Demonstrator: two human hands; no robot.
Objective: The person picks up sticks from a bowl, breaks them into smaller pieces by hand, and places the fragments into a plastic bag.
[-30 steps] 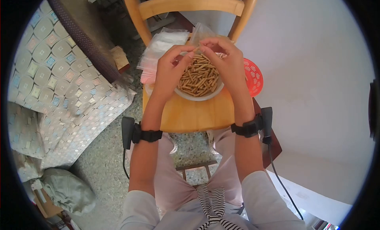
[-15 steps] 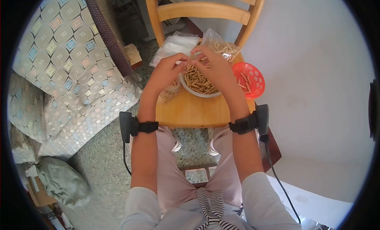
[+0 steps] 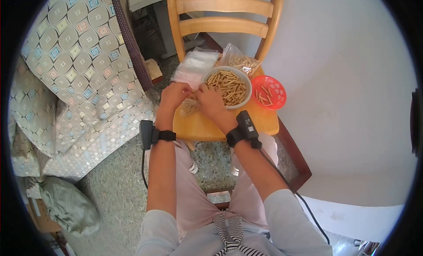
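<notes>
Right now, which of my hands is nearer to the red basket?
Right. The right hand is at the white bowl's left rim, with the bowl between it and the red basket; the left hand is farther left, beyond the right hand.

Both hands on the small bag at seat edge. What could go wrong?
1. The small bag, pinched by the left hand and right hand, lies at the left edge of the chair seat; a slip could drop sticks on the floor.
2. The right hand works right beside the full bowl; a nudge might spill it.
3. The red basket seems to overhang the seat's right edge and could tip.
</notes>
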